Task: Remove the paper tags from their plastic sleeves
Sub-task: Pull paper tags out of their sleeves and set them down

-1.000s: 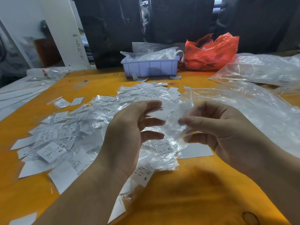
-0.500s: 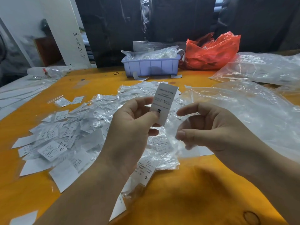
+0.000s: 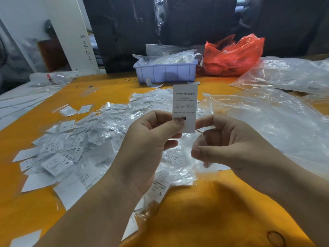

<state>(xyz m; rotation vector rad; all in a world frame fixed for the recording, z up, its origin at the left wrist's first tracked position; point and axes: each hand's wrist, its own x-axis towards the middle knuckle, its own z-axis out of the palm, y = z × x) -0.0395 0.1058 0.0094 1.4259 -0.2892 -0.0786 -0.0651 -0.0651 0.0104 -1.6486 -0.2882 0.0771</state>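
A white paper tag (image 3: pixel 185 102) printed "MADE IN CHINA" and "M" stands upright above the table, free of any sleeve. My left hand (image 3: pixel 147 139) pinches its lower end between thumb and forefinger. My right hand (image 3: pixel 231 145) is beside it with its forefinger touching the tag's right edge, and its thumb and lower fingers pinch a crumpled clear plastic sleeve (image 3: pixel 188 150) that hangs below the tag. On the orange table (image 3: pixel 204 211) lies a wide pile of sleeved tags and loose tags (image 3: pixel 80 145), marked XL, XS and S.
A lilac plastic bin (image 3: pixel 165 72) with bagged items stands at the back centre, a red plastic bag (image 3: pixel 231 54) to its right. Large clear plastic bags (image 3: pixel 276 118) cover the table's right side. A white board (image 3: pixel 58 31) leans at the back left.
The tag came out of its sleeve in my left hand and rose upright. My right hand kept the empty sleeve and moved its forefinger up to the tag's edge.
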